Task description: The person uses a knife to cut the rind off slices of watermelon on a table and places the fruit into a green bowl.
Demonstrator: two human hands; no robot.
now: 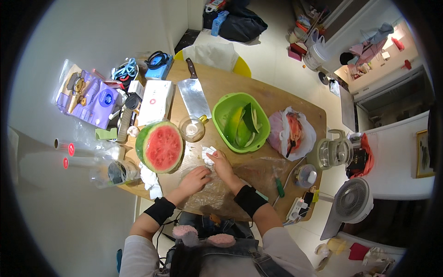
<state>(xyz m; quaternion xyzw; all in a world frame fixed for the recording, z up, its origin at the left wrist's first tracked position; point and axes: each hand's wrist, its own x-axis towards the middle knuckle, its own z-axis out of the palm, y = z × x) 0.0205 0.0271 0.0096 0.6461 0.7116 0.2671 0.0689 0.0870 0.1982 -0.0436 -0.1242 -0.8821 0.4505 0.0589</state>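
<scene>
Near the middle of the wooden table, my right hand (221, 165) pinches a crumpled white tissue (208, 154). My left hand (194, 180) rests on clear plastic film (216, 194), its fingers bent and apart, with nothing seen in it. A cut watermelon half (164, 147), red flesh showing, lies left of my hands. Beyond the tissue stands a glass cup (191, 128) with a yellowish handle. A green plastic basin (224, 137) holds pieces of green rind (238, 128). The cleaver (194, 95) lies flat behind the cup, handle pointing away.
At the right are a plastic bag (307, 138) with reddish contents, a clear pitcher (334, 154), a green-handled tool (279, 187) and a power strip (295, 209). Tissue packs (155, 100), clear tubes (90, 162) and more tissue (151, 181) lie left. A fan (353, 200) stands beyond the right edge.
</scene>
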